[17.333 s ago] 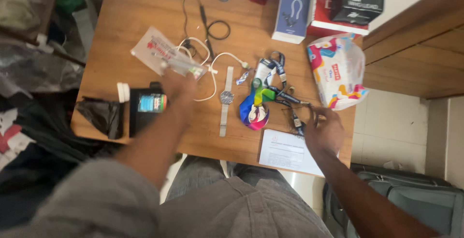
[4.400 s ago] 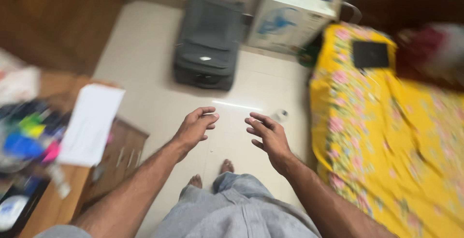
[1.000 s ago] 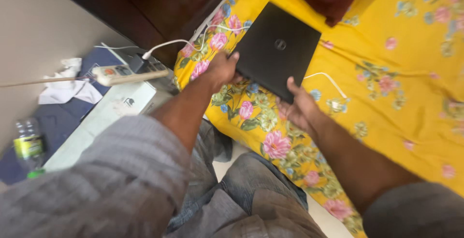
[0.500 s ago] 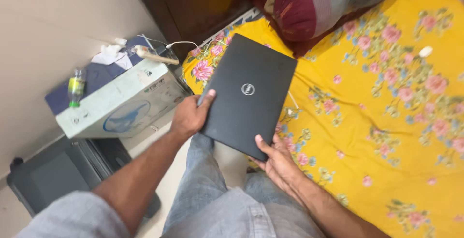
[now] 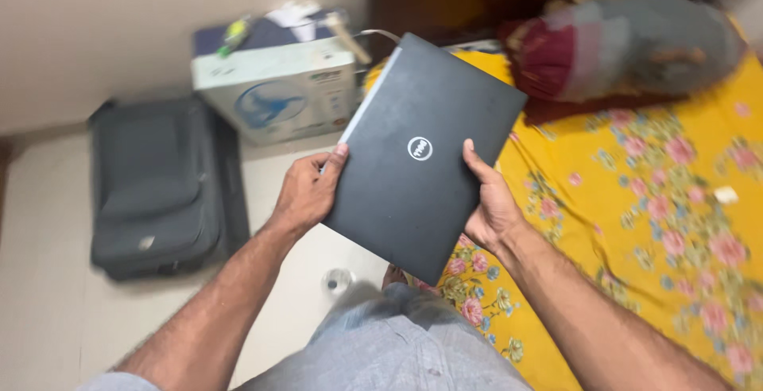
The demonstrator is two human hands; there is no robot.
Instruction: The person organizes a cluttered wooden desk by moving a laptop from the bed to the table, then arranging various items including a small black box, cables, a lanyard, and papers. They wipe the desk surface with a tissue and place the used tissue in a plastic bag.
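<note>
You hold a closed black laptop (image 5: 421, 152) in the air between both hands, lifted clear of the bed (image 5: 675, 224) and tilted so its lid faces you. Your left hand (image 5: 306, 194) clamps one long edge, thumb on the lid and fingers wrapped under, while your right hand (image 5: 491, 204) grips the opposite edge the same way; a hand on each side keeps the flat slab balanced. It hangs above the bed's near edge, over the yellow flowered sheet (image 5: 636, 184). A grey suitcase (image 5: 155, 184) lies on the floor (image 5: 48, 280) beside a white cardboard box (image 5: 274, 85).
</note>
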